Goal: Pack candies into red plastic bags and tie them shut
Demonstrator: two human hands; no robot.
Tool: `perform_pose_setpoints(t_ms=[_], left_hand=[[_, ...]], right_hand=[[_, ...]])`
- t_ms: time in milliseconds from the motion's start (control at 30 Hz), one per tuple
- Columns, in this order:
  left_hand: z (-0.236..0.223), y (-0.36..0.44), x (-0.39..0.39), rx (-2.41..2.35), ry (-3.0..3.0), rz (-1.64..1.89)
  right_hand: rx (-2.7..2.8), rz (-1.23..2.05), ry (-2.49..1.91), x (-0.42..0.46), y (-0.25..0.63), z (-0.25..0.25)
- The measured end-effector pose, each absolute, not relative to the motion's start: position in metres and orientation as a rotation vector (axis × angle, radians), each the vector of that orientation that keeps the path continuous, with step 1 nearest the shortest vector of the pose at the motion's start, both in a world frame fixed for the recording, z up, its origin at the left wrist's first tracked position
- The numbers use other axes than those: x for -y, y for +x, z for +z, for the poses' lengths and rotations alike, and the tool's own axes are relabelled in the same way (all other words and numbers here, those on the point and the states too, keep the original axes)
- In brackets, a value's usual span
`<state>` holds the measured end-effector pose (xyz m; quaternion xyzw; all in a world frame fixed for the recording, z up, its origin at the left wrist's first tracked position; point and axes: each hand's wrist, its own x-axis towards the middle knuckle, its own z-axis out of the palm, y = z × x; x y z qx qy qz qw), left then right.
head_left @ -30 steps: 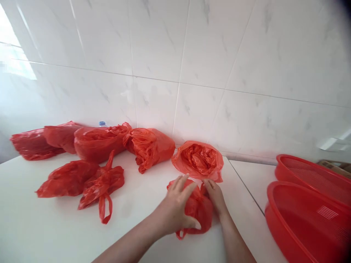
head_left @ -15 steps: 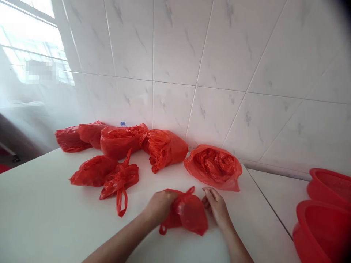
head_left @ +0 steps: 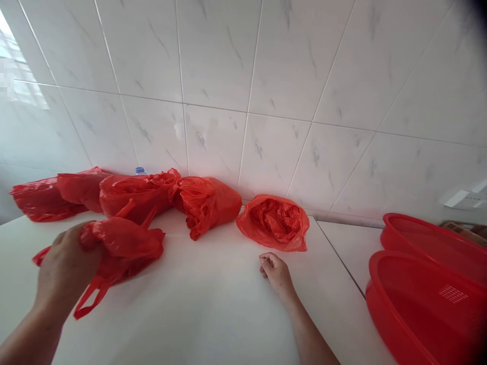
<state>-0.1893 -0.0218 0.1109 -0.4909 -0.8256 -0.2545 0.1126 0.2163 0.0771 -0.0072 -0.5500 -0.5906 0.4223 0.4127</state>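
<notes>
My left hand (head_left: 70,266) is at the left, its fingers wrapped round a knotted red plastic bag (head_left: 124,238). That bag is over the other knotted red bags on the white table and hides most of them; a loop handle dangles below it. My right hand (head_left: 277,274) hovers above the table with its fingers curled in and nothing visible in them. Closest to it is an open red plastic bag (head_left: 276,223) with crumpled red plastic inside, just beyond the fingertips and not touched.
Along the tiled wall stand more full red bags (head_left: 213,203), with a blue bottle cap (head_left: 140,171) behind them. Red plastic baskets (head_left: 395,299) stand at the right, past a seam in the white tabletop (head_left: 213,309).
My left hand has carried the knotted bag from the front middle to the left, over the other knotted bags. My right hand stays near the open bag, its fingers more curled. The view has turned right.
</notes>
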Motion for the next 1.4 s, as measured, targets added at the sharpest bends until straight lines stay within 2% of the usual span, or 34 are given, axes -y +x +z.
perform_pose_setpoints(t_ms=[200,433,600,767,900,1200,1300,1400], left_hand=[[0.092,-0.147,0.014,2.436,-1.389,-0.517],[0.091,-0.116,0.017,2.082,-1.773,-0.422],[0.06,-0.114,0.003,1.935,-2.353,-0.392],[0.024,-0.143,-0.023,2.096,-2.338,-0.219],[0.017,-0.158,-0.03,2.152,-2.19,-0.247],[0.039,-0.142,-0.012,2.115,-2.152,-0.41],[0.039,-0.125,-0.016,2.023,-2.081,-0.505],[0.035,-0.088,-0.025,1.826,-2.343,-0.684]], right_hand=[[1.506,1.03,-1.378,-0.077,0.215,-0.009],[1.528,1.0,-1.391,-0.076,0.213,-0.009],[1.534,0.977,-1.392,-0.075,0.213,-0.007],[1.526,0.959,-1.407,-0.076,0.214,-0.009],[1.539,0.958,-1.394,-0.076,0.214,-0.009],[1.58,0.929,-1.373,-0.078,0.216,-0.011],[1.598,0.903,-1.369,-0.077,0.215,-0.013],[1.598,0.809,-1.366,-0.074,0.213,-0.011]])
